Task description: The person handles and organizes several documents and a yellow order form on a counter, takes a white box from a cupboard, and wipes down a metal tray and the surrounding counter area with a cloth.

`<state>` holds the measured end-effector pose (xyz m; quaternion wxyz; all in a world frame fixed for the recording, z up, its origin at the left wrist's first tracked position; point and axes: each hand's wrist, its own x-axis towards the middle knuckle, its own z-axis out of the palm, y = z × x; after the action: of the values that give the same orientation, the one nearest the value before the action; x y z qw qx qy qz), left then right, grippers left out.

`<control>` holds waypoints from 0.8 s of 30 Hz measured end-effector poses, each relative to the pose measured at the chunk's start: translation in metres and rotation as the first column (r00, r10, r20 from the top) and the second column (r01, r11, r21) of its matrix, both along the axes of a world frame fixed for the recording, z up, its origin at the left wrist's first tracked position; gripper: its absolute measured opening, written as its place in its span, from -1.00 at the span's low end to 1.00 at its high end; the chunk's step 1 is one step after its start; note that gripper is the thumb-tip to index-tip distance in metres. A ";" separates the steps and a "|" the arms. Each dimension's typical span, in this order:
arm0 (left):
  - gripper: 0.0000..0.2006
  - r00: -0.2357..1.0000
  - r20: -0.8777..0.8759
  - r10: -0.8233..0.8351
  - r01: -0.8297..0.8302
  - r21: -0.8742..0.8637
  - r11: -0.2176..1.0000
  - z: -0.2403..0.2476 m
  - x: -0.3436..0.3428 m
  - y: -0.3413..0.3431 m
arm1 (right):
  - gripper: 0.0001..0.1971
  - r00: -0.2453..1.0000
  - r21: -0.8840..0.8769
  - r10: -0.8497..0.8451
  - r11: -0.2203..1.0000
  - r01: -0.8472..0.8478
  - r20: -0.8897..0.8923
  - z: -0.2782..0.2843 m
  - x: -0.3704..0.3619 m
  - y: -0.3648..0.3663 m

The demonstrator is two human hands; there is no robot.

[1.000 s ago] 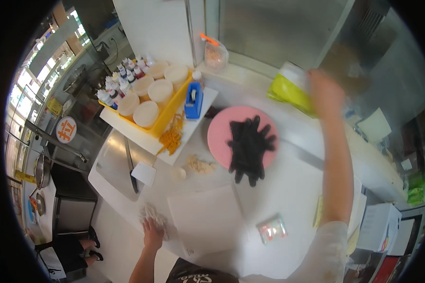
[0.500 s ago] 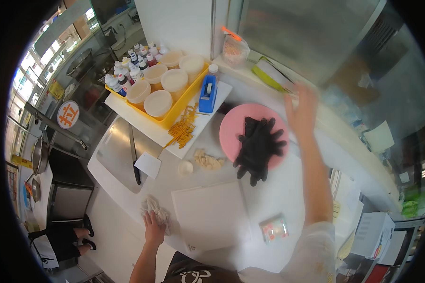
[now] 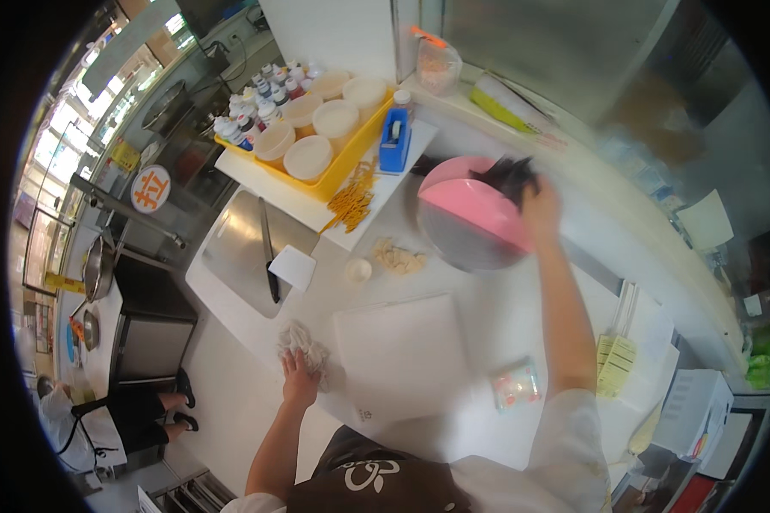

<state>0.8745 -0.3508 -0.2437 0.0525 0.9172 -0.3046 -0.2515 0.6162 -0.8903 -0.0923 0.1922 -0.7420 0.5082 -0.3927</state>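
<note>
My left hand presses down on a crumpled white cloth, its fingers bent over it. Farther off to the right, my right hand closes at the edge of a pink round cover, beside bunched black gloves. The gloves are blurred and seem caught in its grip. Whether these fingers also hold the cover's edge, I cannot tell. The pink cover looks folded or lifted over a round grey bowl. Between my arms lies a flat pale board.
A yellow tray holds lidded tubs and small bottles. Beside it are a blue tape dispenser and yellow twist ties. A black-handled knife lies left, near a white card. A small packet sits right of the board.
My right hand has come down from the ledge to the black gloves, which are now bunched. The pink cover has shifted, exposing the grey bowl. My left hand stays on the cloth.
</note>
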 end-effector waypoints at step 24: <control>-0.15 0.998 0.046 -0.039 0.040 -0.020 0.999 -0.008 -0.003 -0.004 | -0.74 0.759 0.439 0.587 0.783 -0.442 -0.282 -0.230 0.165 0.179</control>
<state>0.8716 -0.3551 -0.2519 0.0500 0.9159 -0.3264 -0.2282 0.7809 -0.7108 -0.3226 0.3120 -0.8727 0.3697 -0.0658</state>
